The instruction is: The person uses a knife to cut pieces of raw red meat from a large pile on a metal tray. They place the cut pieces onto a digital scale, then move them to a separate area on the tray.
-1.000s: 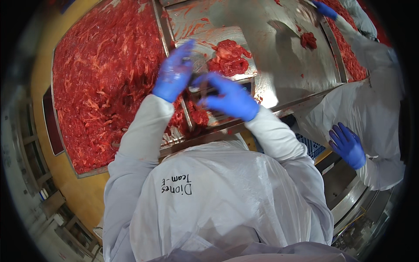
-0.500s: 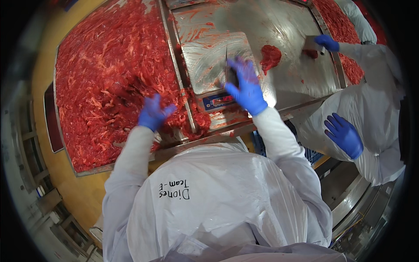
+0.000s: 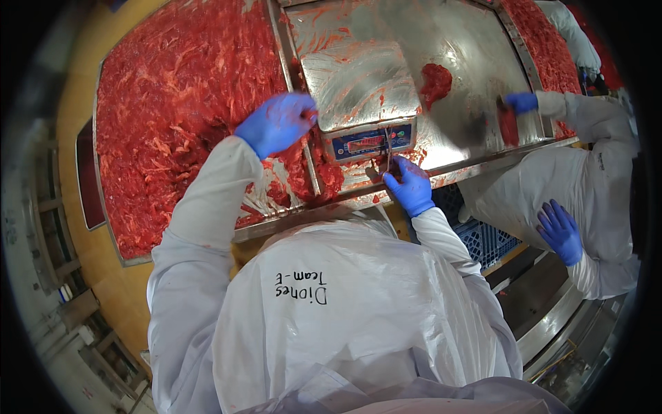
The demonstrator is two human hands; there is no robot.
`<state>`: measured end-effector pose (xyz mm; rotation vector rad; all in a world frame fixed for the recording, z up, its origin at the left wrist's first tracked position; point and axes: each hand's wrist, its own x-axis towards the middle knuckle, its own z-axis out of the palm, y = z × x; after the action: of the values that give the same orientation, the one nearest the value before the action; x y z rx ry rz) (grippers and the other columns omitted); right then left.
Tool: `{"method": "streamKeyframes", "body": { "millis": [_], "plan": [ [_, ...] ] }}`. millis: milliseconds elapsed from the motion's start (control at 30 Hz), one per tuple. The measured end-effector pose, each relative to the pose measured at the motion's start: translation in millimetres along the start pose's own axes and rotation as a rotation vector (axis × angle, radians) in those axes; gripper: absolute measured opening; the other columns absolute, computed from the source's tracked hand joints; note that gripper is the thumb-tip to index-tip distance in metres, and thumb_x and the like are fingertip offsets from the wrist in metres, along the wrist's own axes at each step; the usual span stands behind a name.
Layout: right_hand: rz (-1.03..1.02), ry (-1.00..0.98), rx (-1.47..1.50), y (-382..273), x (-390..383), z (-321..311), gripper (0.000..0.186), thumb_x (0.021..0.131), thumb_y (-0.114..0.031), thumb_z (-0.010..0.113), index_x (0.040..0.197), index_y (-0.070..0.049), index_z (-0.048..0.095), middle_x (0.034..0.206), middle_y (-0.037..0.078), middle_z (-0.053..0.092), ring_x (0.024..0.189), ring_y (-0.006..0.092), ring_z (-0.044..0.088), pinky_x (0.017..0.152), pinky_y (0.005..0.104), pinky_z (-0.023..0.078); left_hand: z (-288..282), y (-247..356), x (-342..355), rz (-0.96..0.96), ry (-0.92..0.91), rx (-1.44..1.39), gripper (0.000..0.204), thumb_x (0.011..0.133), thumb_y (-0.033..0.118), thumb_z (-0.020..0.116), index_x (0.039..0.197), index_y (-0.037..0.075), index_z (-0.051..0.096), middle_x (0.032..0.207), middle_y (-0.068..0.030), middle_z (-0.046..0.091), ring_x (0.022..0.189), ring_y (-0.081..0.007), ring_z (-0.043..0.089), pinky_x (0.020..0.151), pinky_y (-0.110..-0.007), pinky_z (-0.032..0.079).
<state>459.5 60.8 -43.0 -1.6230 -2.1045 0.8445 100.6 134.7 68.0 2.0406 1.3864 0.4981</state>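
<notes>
My left hand [image 3: 276, 124], in a blue glove, is raised over the right edge of the meat tray. Its fingers are curled together, with a dark red spot at the fingertips; whether that is a scrap of meat I cannot make out. My right hand [image 3: 412, 188], also gloved in blue, is closed on a thin knife [image 3: 388, 148] in front of the scale. The knife points away from me, across the scale's display panel [image 3: 369, 142]. The scale's steel plate [image 3: 358, 86] is smeared red and bears no large piece. Red meat trimmings [image 3: 186, 117] fill the tray at left.
A lump of meat [image 3: 435, 84] lies on the steel table [image 3: 476, 41] right of the scale. At far right, a co-worker's gloved hand [image 3: 522, 103] is beside a red strip [image 3: 507, 124]; their other hand [image 3: 560, 231] is spread. A blue crate [image 3: 483, 241] stands below the table edge.
My left hand has lifted from the trimmings and moved right, its fingers closing. My right hand has drawn back toward me from the scale plate with the knife. The co-worker's far hand has lowered.
</notes>
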Motion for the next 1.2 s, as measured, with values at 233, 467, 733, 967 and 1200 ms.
{"method": "streamKeyframes", "body": {
  "millis": [233,467,733,967,1200],
  "plan": [
    [-0.079,0.061,-0.113,5.6,0.4,4.4,0.042,0.088,-0.036,0.074,0.115,-0.005,0.070,0.102,0.019,0.074,0.093,0.0401,0.072,0.083,0.0482,0.057,21.9,64.6,82.1,0.075,0.039,-0.393,0.030,0.093,0.019,0.075,0.122,0.010,0.072,0.110,-0.0131,0.065,0.109,-0.0224,0.066,0.095,-0.036,0.055],
    [-0.063,0.074,-0.008,12.8,-5.4,8.5,0.042,0.086,-0.034,0.078,0.116,-0.006,0.071,0.101,0.014,0.076,0.091,0.0345,0.074,0.082,0.0443,0.059,29.0,-24.9,-34.1,-0.258,0.213,0.000,0.042,0.086,0.009,0.074,0.127,0.004,0.065,0.124,-0.0238,0.063,0.113,-0.0418,0.064,0.102,-0.047,0.053],
    [-0.028,-0.009,-0.063,5.2,-2.7,1.9,0.048,0.087,-0.036,0.080,0.122,-0.005,0.070,0.106,0.013,0.077,0.097,0.0323,0.075,0.086,0.0424,0.060,49.7,-33.2,-62.1,-0.147,0.070,-0.347,0.008,0.086,0.005,0.067,0.090,0.000,0.063,0.077,-0.0113,0.058,0.069,-0.0188,0.057,0.068,-0.035,0.050],
    [-0.066,0.050,-0.163,3.2,-2.9,2.8,0.048,0.086,-0.035,0.080,0.122,-0.005,0.070,0.106,0.013,0.077,0.096,0.0317,0.075,0.087,0.0427,0.060,-19.0,61.4,40.3,-0.159,-0.052,-0.641,0.028,0.085,0.005,0.073,0.112,0.000,0.067,0.110,-0.0112,0.069,0.103,-0.0181,0.067,0.091,-0.032,0.055],
    [-0.100,0.108,-0.061,1.9,-1.8,7.3,0.037,0.085,-0.035,0.075,0.109,-0.007,0.071,0.094,0.013,0.074,0.087,0.0346,0.073,0.079,0.0457,0.058,65.5,-40.5,5.6,-0.315,0.176,0.554,0.057,0.085,0.026,0.080,0.138,0.009,0.064,0.154,-0.0205,0.050,0.145,-0.0473,0.043,0.119,-0.057,0.038]
  ]
}}
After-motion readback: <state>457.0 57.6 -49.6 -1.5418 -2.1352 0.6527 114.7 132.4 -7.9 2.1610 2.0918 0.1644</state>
